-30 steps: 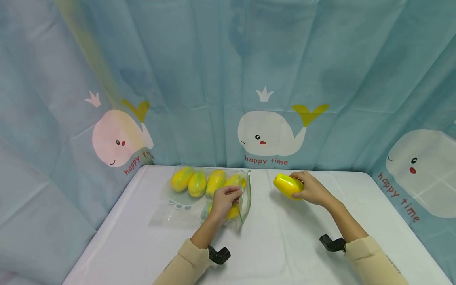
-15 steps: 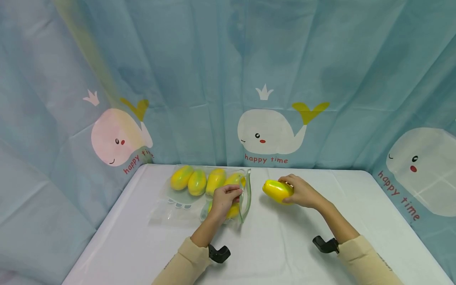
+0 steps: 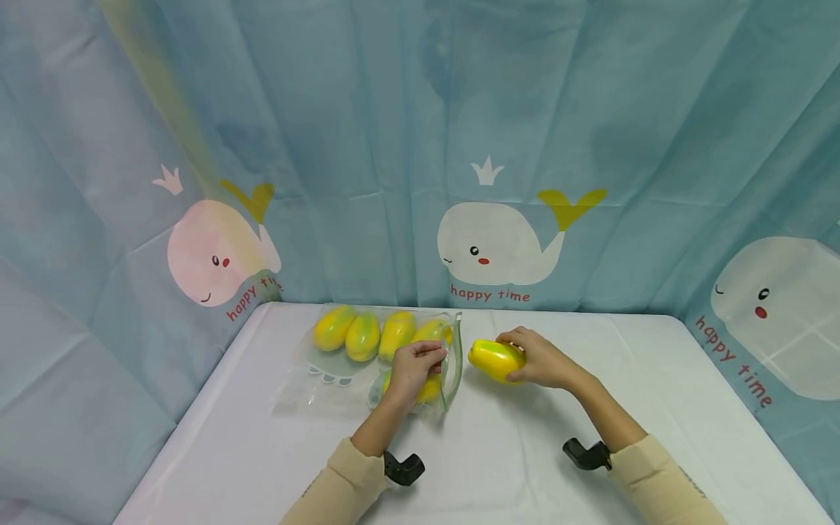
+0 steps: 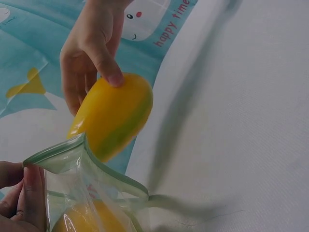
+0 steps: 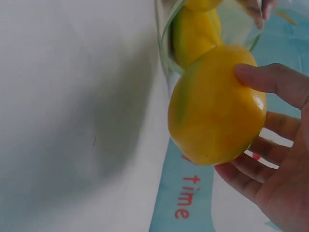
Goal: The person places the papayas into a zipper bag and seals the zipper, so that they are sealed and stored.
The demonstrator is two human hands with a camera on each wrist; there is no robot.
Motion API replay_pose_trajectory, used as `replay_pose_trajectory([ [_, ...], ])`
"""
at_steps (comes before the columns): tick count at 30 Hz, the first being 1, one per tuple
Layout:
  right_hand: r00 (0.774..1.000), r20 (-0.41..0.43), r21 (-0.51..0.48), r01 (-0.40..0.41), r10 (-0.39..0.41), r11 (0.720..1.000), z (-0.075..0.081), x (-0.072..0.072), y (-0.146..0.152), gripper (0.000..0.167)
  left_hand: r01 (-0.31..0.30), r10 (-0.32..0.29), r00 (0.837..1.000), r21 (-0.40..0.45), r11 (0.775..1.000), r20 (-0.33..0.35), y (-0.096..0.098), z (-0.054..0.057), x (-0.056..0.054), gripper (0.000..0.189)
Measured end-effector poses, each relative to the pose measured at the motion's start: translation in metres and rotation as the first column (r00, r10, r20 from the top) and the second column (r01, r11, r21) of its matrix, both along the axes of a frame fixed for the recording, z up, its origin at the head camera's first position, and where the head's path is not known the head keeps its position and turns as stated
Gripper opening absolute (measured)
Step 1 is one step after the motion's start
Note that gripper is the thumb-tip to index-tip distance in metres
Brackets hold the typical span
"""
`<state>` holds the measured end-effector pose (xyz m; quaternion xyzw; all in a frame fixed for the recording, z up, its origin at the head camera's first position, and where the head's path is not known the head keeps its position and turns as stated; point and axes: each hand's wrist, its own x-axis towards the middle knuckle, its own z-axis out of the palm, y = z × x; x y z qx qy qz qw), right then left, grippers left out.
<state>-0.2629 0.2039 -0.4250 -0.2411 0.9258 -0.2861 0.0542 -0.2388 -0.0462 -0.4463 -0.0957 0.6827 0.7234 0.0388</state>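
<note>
A clear zip bag (image 3: 302, 390) with a green-edged mouth lies on the white table, several yellow-green papayas (image 3: 335, 328) inside it. At its mouth my left hand (image 3: 408, 373) pinches the upper edge between thumb and fingers, and the opening gapes to the right. My right hand (image 3: 543, 362) grips another papaya (image 3: 494, 360) by its right end, just right of that opening and above the table. In the left wrist view the held papaya (image 4: 118, 108) overlaps the green rim (image 4: 116, 176). From the right wrist, the fingers curl along one side of the fruit, thumb on top.
The white-clothed table (image 3: 525, 467) reaches back to a blue curtain (image 3: 394, 146) printed with whales. A black wrist camera (image 3: 403, 469) sits at the left cuff and another black camera (image 3: 586, 453) at the right one.
My right hand has carried the papaya leftward and slightly nearer, up close to the bag's mouth. The left hand and the bag stay in place.
</note>
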Motion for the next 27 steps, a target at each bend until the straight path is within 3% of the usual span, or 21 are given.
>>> replay_pose_trajectory([
  [17,0.995,0.013,0.036,-0.103,0.102,0.994,-0.005,0.0,-0.027,0.057,0.003,-0.003,1.0,-0.017,1.0,0.002,0.001,0.001,0.001,0.025],
  [27,0.977,0.04,0.069,-0.211,0.208,0.975,-0.008,0.002,-0.043,0.057,0.007,-0.007,1.0,-0.011,1.0,-0.026,0.001,0.0,0.001,0.025],
])
